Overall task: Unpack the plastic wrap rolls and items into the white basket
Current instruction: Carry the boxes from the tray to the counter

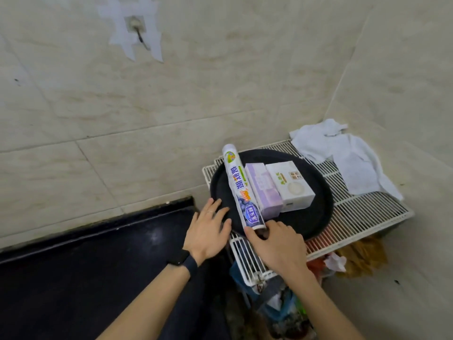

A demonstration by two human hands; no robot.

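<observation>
A plastic wrap roll (241,190) with a blue and white printed label lies lengthwise on a round black tray (316,217). Beside it on the tray rest a purple box (263,190) and a white box (290,186). The tray sits on a white wire rack (367,214). My right hand (277,244) touches the near end of the roll, fingers curled at it. My left hand (208,231) lies flat, fingers spread, on the tray's near left rim. No white basket other than the wire rack shows.
A crumpled white cloth (343,155) lies on the rack's far right corner. A black countertop (85,266) runs to the left along a tiled wall. Under the rack are bags and clutter (343,263). A black band is on my left wrist.
</observation>
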